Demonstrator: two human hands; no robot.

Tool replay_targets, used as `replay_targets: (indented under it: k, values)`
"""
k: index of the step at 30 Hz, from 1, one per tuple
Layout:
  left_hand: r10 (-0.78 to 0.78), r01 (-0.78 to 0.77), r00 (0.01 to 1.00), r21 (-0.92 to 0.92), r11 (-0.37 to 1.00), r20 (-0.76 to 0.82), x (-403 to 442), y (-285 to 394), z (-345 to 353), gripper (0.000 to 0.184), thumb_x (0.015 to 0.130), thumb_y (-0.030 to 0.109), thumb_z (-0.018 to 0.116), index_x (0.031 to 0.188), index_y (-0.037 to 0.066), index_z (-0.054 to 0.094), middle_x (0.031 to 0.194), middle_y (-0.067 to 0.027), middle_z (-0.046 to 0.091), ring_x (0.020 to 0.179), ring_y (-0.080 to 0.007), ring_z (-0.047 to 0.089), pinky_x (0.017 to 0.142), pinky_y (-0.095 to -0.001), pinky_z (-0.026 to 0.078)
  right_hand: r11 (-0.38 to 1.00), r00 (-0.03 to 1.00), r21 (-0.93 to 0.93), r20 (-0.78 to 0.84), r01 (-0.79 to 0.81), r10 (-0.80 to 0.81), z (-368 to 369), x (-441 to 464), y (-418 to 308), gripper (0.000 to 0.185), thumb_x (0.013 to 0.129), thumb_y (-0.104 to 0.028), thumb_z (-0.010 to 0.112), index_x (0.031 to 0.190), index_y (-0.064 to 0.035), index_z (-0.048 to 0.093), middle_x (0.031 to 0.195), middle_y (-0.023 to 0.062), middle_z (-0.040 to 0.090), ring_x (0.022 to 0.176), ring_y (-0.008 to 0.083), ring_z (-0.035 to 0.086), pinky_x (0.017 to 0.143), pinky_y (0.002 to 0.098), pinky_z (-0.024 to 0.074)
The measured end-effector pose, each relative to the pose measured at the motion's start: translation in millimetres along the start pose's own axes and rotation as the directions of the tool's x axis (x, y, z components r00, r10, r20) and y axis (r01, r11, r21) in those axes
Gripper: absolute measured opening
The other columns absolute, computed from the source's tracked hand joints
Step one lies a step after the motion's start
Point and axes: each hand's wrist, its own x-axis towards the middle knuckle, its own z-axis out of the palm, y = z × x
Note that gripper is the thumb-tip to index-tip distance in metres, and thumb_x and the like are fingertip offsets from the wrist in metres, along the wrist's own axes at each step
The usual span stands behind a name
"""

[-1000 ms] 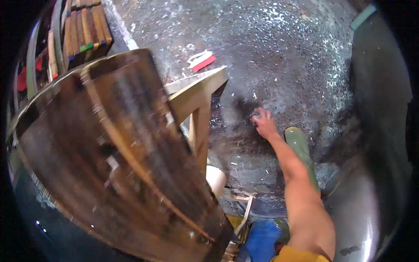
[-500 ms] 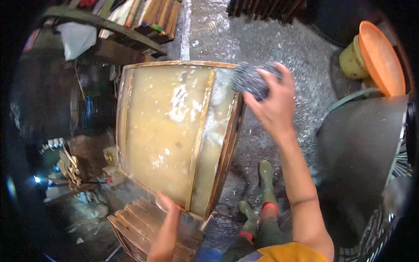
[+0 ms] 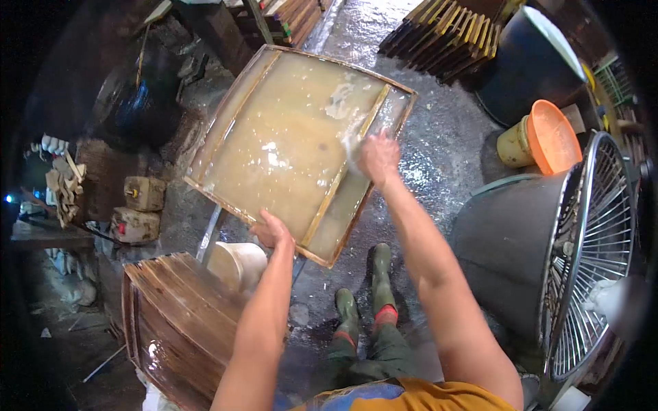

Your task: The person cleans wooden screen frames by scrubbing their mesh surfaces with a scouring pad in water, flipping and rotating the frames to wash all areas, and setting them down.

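A shallow wooden tray with raised edges and two thin slats is tilted before me, its pale surface wet and glossy. My left hand grips its near edge, thumb on top and the other fingers partly hidden. Over the narrow strip beside the right-hand slat, my right hand is closed and pressed to the surface. A blurred greyish edge of a scouring pad shows at its fingers; most of the pad is hidden.
Stacked wooden trays and a whitish bucket stand at lower left. On the right are a large grey tub, a round wire guard, an orange basin and a yellowish bucket. More trays lean at the back. The floor is wet.
My right hand has moved from the tray's far right corner inward onto the strip beside the slat. The tray has turned and appears lower and flatter; my view has shifted too. My left hand stays on the near edge.
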Motion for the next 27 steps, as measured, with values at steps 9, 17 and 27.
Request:
replay_targets:
  k: [9, 17, 27]
  values:
    - [0.017, -0.015, 1.000, -0.088, 0.996, 0.017, -5.4, -1.2, -3.4, 0.075, 0.086, 0.054, 0.056, 0.118, -0.012, 0.042, 0.105, -0.0365, 0.060, 0.095, -0.0505, 0.063, 0.082, -0.0584, 0.050, 0.956, 0.998, 0.286, 0.046, -0.060, 0.049, 41.1, -131.3, -83.2, 0.034, 0.074, -0.024, 0.071, 0.099, -0.0014, 0.067, 0.117, 0.0246, 0.057, 0.090, 0.0427, 0.066, 0.078, 0.0476, 0.0575]
    - [0.020, -0.018, 1.000, -0.120, 0.993, 0.012, -3.7, -3.5, -1.6, 0.072, 0.086, 0.052, 0.057, 0.115, -0.013, 0.044, 0.105, -0.0350, 0.060, 0.095, -0.0493, 0.063, 0.082, -0.0572, 0.051, 0.937, 0.970, 0.345, 0.202, 0.059, -0.135, 23.2, -162.5, -81.7, 0.042, 0.074, -0.028, 0.073, 0.108, -0.0041, 0.066, 0.126, 0.0214, 0.050, 0.104, 0.0412, 0.060, 0.084, 0.0487, 0.0554]
    - [0.012, -0.012, 1.000, -0.020, 1.000, -0.010, -6.5, 3.4, -3.8, 0.070, 0.085, 0.051, 0.058, 0.114, -0.011, 0.045, 0.099, -0.0344, 0.062, 0.092, -0.0492, 0.064, 0.081, -0.0557, 0.051, 0.983, 0.988, 0.130, -0.073, -0.127, 0.137, 8.8, 85.6, 65.2, 0.044, 0.082, -0.017, 0.060, 0.125, -0.0171, 0.061, 0.135, 0.0165, 0.053, 0.114, 0.0427, 0.057, 0.091, 0.0492, 0.0535]
